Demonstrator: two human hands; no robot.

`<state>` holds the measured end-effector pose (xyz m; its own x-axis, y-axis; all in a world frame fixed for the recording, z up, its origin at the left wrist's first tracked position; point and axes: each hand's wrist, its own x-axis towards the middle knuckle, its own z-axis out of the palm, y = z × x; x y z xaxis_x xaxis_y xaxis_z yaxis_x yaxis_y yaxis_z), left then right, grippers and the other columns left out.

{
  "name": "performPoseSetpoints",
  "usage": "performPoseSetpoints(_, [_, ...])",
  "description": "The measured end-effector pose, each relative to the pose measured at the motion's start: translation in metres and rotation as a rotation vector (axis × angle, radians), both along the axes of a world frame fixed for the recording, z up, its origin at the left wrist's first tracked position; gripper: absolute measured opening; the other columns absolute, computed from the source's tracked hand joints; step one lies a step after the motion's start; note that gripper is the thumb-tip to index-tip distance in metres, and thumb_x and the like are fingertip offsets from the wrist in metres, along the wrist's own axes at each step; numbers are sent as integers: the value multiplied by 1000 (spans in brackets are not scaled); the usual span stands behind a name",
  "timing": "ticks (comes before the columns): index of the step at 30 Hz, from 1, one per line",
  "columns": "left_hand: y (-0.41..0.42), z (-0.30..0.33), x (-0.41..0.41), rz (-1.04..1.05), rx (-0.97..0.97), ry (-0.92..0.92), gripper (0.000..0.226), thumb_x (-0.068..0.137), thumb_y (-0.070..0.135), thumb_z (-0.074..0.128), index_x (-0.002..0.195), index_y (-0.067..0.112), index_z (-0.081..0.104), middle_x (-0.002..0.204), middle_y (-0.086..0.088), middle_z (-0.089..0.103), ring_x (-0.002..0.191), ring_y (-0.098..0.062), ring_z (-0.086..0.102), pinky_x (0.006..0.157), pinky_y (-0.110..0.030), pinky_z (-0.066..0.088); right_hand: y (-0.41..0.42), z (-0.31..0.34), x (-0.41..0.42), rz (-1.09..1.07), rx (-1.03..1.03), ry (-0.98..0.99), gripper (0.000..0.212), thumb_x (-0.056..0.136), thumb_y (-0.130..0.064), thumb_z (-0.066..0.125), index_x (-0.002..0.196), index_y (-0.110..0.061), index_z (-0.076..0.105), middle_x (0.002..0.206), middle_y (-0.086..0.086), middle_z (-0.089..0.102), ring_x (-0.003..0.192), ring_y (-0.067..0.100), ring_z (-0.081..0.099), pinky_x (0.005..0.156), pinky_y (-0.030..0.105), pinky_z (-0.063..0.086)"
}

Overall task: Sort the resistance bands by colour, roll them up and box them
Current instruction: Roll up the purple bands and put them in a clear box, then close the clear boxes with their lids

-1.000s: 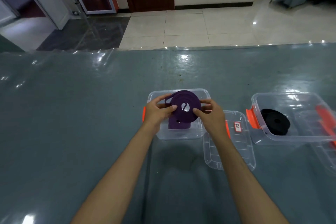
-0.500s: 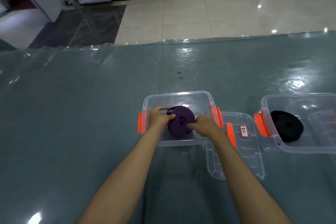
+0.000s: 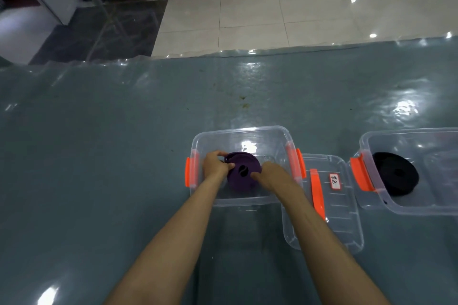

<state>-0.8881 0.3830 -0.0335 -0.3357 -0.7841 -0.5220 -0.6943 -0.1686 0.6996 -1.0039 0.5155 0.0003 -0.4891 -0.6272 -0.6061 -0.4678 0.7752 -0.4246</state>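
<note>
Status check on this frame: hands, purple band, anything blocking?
Left hand and right hand both grip purple roll, low inside clear box. Nothing blocking; lid lies beside.

One small white label with a red border sits on the clear lid lying flat at the lower right of centre. It carries two dark handwritten characters, too small and blurred to read with certainty. A pale round mark shows on the rolled purple band, but it forms no legible letters.
</note>
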Motion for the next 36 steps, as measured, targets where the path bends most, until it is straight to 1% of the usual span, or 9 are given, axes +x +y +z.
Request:
performPoseSetpoints(4, [-1, 11, 2, -176, -54, -84, 45, 96, 10, 73, 140, 11, 62, 125, -14, 71, 112, -30, 69, 100, -38, 55, 22, 30, 11, -177, -514, 304, 21, 106, -34, 54, 103, -20, 70, 92, -3, 73, 83, 17, 68, 74, 35, 57])
performPoseSetpoints(6, [0, 18, 7, -226, -84, -123, 54, 100, 15, 66, 152, 9, 51, 135, -15, 66, 119, -31, 66, 98, -35, 51, 46, 43, 13, -306, -725, 384, 16, 105, -31, 55, 98, -26, 68, 87, -13, 68, 77, 8, 65, 68, 27, 53])
performPoseSetpoints(9, [11, 34, 26, -319, -192, -134, 50, 102, 17, 60, 150, 9, 52, 120, -12, 70, 100, -25, 65, 84, -31, 47, 93, 41, 3, -493, -827, 375, 12, 103, -28, 57, 107, -29, 69, 94, -18, 67, 85, -1, 63, 73, 19, 50])
performPoseSetpoints(11, [25, 47, 43, -377, -310, -98, 39, 102, 17, 60, 141, 11, 61, 118, -8, 73, 97, -20, 65, 81, -29, 46, 125, 26, -5, -558, -775, 361, 11, 102, -22, 60, 106, -27, 69, 96, -14, 68, 87, 0, 64, 76, 25, 51])
performPoseSetpoints(13, [43, 59, 60, -467, -452, -44, 31, 101, 15, 61, 131, 13, 69, 118, -5, 74, 102, -21, 67, 85, -30, 48, 150, 3, -12, -570, -656, 336, 9, 101, -20, 63, 108, -19, 68, 98, -6, 68, 91, 18, 68, 78, 34, 51])
performPoseSetpoints(18, [83, 72, 110, -558, -815, -72, 27, 101, 18, 69, 126, 9, 72, 129, -13, 66, 124, -35, 59, 107, -47, 48, 177, -48, -15, -466, -261, 229, 37, 95, -20, 73, 125, 0, 65, 124, 22, 66, 113, 40, 64, 97, 49, 52])
performPoseSetpoints(24, [113, 65, 151, -501, -771, -188, 49, 106, 31, 63, 149, 11, 57, 163, -17, 41, 150, -36, 41, 123, -50, 36, 170, -66, -14, -518, -203, 306, 27, 93, -15, 71, 112, 2, 63, 109, 25, 69, 100, 41, 67, 87, 50, 55])
performPoseSetpoints(32, [128, 46, 165, -567, -807, -362, 81, 110, 39, 48, 169, 25, -5, 177, -7, -5, 165, -27, -1, 133, -48, 2, 182, -44, -11, -501, -110, 259, 32, 80, -24, 84, 93, 3, 71, 88, 22, 73, 82, 37, 72, 76, 42, 59])
performPoseSetpoints(36, [130, 50, 162, -550, -791, -352, 84, 105, 32, 57, 169, 22, 3, 177, -9, 0, 164, -29, 3, 133, -50, 5, 222, -34, 13, -541, -159, 207, 21, 79, -21, 83, 75, -3, 72, 68, 13, 71, 63, 29, 70, 63, 34, 55])
